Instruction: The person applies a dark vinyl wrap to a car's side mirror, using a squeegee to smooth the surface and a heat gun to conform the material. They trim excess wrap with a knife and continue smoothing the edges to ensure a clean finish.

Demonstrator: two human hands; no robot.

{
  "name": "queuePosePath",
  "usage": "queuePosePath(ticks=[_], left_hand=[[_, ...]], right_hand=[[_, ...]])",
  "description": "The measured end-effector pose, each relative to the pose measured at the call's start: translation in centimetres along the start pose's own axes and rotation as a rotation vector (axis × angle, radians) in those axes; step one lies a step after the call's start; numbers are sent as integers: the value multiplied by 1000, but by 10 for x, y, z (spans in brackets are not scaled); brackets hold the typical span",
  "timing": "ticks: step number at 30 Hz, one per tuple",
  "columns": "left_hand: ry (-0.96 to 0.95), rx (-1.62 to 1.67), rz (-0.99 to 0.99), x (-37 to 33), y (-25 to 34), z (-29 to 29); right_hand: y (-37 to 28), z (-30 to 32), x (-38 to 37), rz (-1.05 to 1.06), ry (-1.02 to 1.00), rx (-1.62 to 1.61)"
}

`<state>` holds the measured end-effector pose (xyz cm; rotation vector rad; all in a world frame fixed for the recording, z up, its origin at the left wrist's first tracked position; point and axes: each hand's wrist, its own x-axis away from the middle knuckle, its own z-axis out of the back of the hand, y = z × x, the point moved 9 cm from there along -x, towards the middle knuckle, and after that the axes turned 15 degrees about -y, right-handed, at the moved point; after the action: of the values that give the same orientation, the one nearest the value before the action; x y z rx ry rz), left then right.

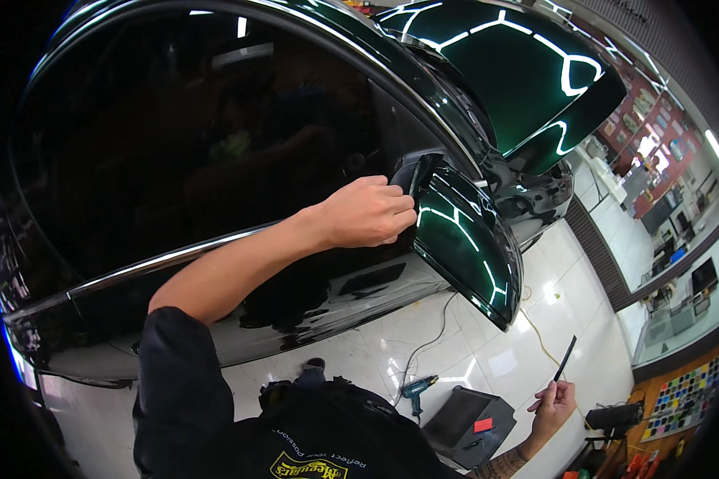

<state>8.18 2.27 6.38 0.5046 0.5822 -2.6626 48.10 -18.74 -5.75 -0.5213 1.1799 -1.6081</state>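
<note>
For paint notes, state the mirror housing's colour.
The mirror housing is dark green, clearest in the head view.

White glare streaks the mirror housing (pixel 471 249) — edges bowed, corners black.

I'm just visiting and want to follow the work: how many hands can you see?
2. The left hand is at the mirror; the right hand is at lower right, holding a thin black strip. Any behind the car would be hidden.
</note>
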Motion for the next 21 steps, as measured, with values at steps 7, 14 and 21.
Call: queuePosePath(ticks=[7, 14, 21], left_hand=[[86, -204, -333, -3, 5, 13], [126, -394, -412, -26, -34, 31], [92, -318, -246, -68, -101, 8]], right_hand=[[-25, 4, -5, 154, 109, 16], [-29, 13, -28, 336, 46, -136], [-132, -90, -112, 345, -94, -200]])
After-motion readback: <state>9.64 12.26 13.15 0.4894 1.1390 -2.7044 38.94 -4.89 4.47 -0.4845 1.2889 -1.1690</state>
